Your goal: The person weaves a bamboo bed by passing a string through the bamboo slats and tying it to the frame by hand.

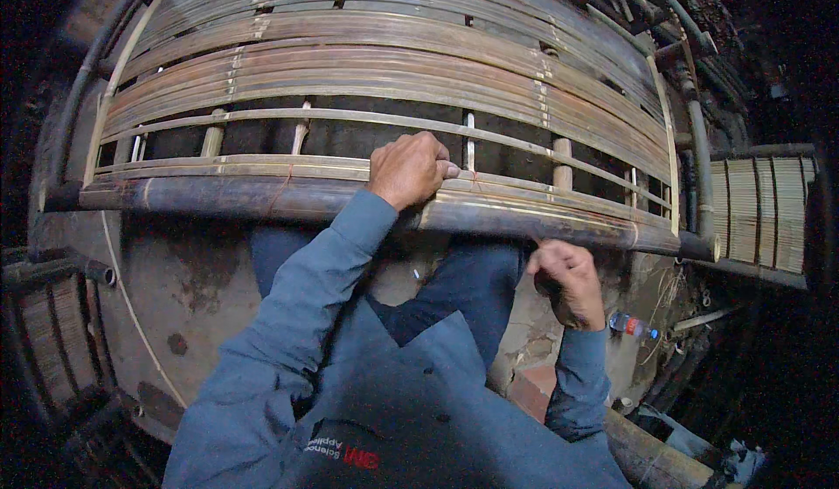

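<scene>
A bamboo bench or bed frame (376, 61) with long split slats lies across in front of me. Its near edge is a thick dark bamboo pole (218, 196). My left hand (409, 170) is closed over a bamboo slat (341, 167) along that pole, fingers curled and partly hidden. Just right of it, a thin red tie (476, 181) goes round the slats; another red tie (287, 187) sits farther left. Below the pole, my right hand (568, 281) is closed, slightly smeared by motion. What its fingers hold, if anything, is too small to make out.
Beyond the near slats, a loose slat (376, 117) spans a gap over short crosspieces. A plastic bottle (631, 325) lies on the floor at right, near a reddish brick (533, 388). Slatted bamboo pieces stand at far right (759, 214) and left (65, 327).
</scene>
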Tool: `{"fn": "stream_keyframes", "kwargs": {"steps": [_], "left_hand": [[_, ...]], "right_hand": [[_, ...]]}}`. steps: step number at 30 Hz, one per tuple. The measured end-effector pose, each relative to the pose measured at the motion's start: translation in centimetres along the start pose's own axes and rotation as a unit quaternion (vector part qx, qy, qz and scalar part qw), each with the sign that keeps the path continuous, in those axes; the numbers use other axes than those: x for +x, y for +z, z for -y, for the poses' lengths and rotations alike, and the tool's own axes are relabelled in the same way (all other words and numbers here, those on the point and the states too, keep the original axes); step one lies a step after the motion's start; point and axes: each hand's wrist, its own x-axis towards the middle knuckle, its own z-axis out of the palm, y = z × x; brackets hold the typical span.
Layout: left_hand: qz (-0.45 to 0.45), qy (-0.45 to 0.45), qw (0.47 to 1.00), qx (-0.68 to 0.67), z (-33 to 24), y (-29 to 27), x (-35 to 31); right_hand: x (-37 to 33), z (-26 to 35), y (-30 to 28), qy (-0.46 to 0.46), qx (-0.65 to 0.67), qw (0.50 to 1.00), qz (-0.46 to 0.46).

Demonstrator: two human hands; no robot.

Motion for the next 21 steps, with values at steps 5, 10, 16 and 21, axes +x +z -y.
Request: {"fn": "stream_keyframes", "kwargs": {"steps": [5,10,16,21], "left_hand": [[0.005,0.003,1.0,-0.002,-0.3,0.3,0.7],[0.017,0.002,1.0,0.012,0.5,-0.3,0.1],[-0.099,0.108,0.989,0.011,-0.4,0.5,-1.0],[-0.264,0.226,0.931,0.107,-0.6,1.8,-0.3]], "right_hand": [[2.9,3.8,2.2,-0.263,0.309,0.911,-0.074],[-3.5,0.8,2.9,-0.169,0.085,0.973,-0.131],[-5.3,-2.5,3.4,-0.168,0.142,0.96,-0.172],[-9.8,-0.4,-6.7,-0.217,-0.134,0.889,-0.381]]}}
